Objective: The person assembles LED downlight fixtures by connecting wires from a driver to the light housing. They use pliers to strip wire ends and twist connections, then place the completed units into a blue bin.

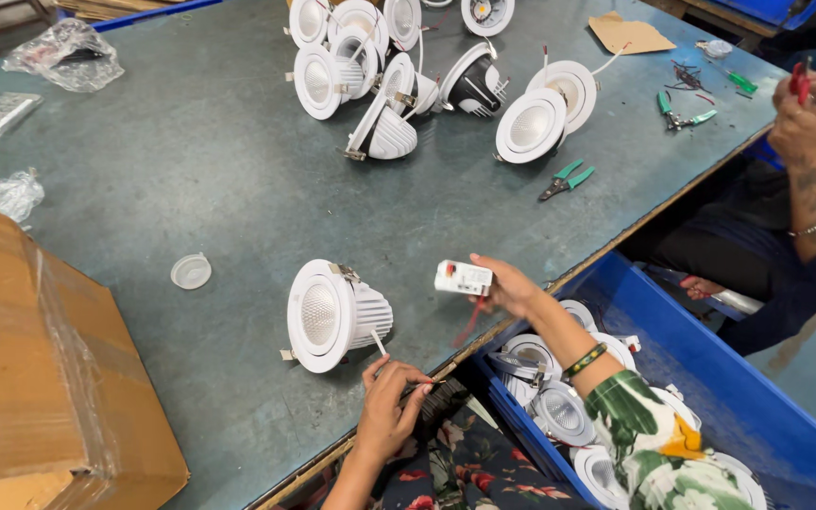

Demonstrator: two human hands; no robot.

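Grey-green worktop [191,170], scuffed, runs along a blue bin [710,359] of lamp housings. Right hand [507,288] holds a small white driver box [463,278] above the worktop edge, fingers pinching its end. Left hand [391,408] has fingers pressed together on a thin white wire [378,342] leading from the white downlight [332,314] lying on its side just beside it. Judged light and rigid; the ribbed body offers the safest hold, the wire looks fragile. Nearby: round cap [191,271], cardboard box [40,378], green pliers [566,179], a cluster of downlights [399,76]. Another person's hand [800,127] works well apart.
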